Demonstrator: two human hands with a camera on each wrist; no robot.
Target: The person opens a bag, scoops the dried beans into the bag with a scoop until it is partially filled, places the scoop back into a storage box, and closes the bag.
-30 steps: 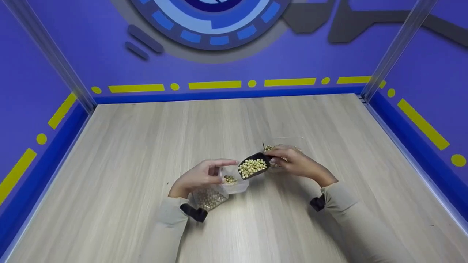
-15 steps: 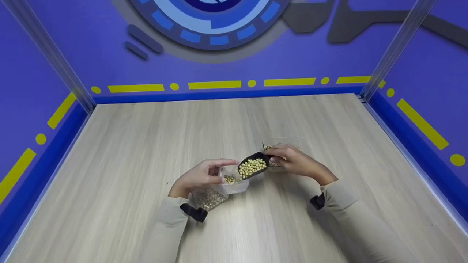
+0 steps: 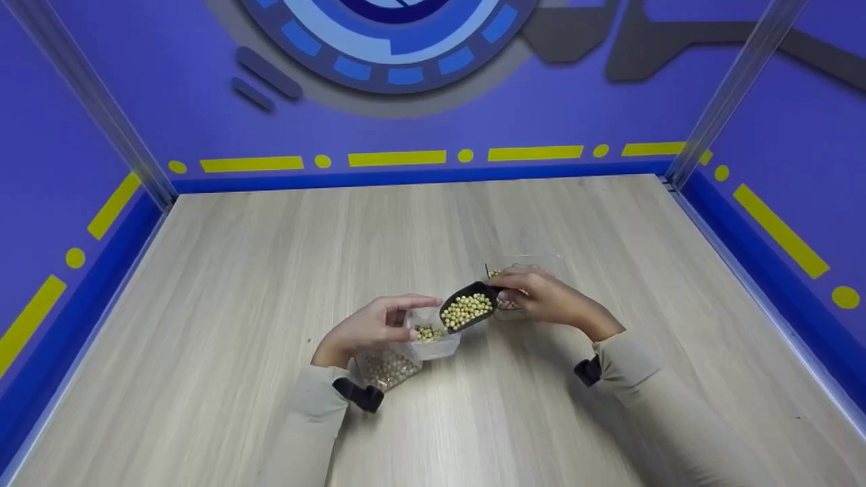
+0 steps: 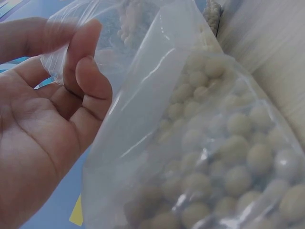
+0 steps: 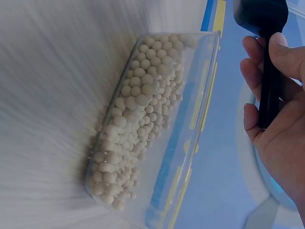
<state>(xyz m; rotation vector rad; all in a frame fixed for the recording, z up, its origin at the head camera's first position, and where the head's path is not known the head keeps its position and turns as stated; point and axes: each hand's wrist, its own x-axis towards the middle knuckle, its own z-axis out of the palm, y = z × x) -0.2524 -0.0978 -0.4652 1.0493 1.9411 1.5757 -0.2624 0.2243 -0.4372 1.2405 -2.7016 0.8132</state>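
Note:
My right hand (image 3: 544, 297) grips the handle of a black scoop (image 3: 482, 289) heaped with round, pale-yellow, bean-like beads (image 3: 467, 311). The scoop's tip hangs over the open mouth of a clear plastic bag (image 3: 440, 348), tilted down toward it. With curled fingers my left hand (image 3: 379, 325) holds the bag's rim, its index finger stretched toward the scoop. Beads lie inside the bag, as its bulging lower part (image 4: 238, 157) shows in the left wrist view. In the right wrist view my fingers wrap the scoop handle (image 5: 270, 86).
Behind and below the right hand stands a clear rectangular box (image 3: 541, 260) partly filled with similar beads (image 5: 143, 95). A light wooden tabletop (image 3: 304, 250) carries everything. Blue panels (image 3: 433, 122) with yellow marks border it at the back and sides.
The scoop has tipped very slightly toward the bag, and its beads have shifted toward the tip. Both hands stay almost in place.

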